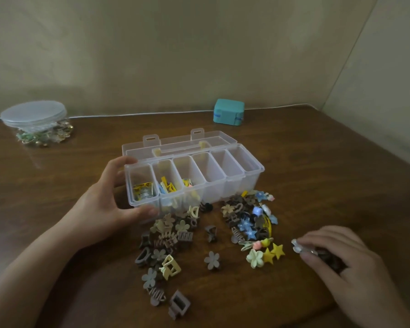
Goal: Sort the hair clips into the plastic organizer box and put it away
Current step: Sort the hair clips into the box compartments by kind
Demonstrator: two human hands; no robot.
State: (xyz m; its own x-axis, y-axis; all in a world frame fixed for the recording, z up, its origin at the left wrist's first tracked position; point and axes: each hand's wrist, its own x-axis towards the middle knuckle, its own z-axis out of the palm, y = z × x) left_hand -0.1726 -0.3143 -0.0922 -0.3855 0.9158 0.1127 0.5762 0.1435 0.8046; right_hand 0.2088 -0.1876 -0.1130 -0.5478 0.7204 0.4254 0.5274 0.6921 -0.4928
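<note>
A clear plastic organizer box (251,183) stands open mid-table, lid tipped back, with several compartments. The three left ones hold yellow and blue clips; the others look empty. My left hand (104,204) grips the box's left end, fingers on its far rim, thumb at the near wall. Loose hair clips lie in front: a brown and beige heap (166,237) and a colourful heap (249,221) with blue stars, two yellow stars (273,253) and a cream flower (255,258). My right hand (334,259), at the right, is closed on a small pale clip (296,245) and some dark ones.
A clear round tub (36,119) with a lid holds gold and green trinkets at the back left. A teal box (229,111) sits by the wall. A white cable runs along the table's far edge. Walls close in at the back and right.
</note>
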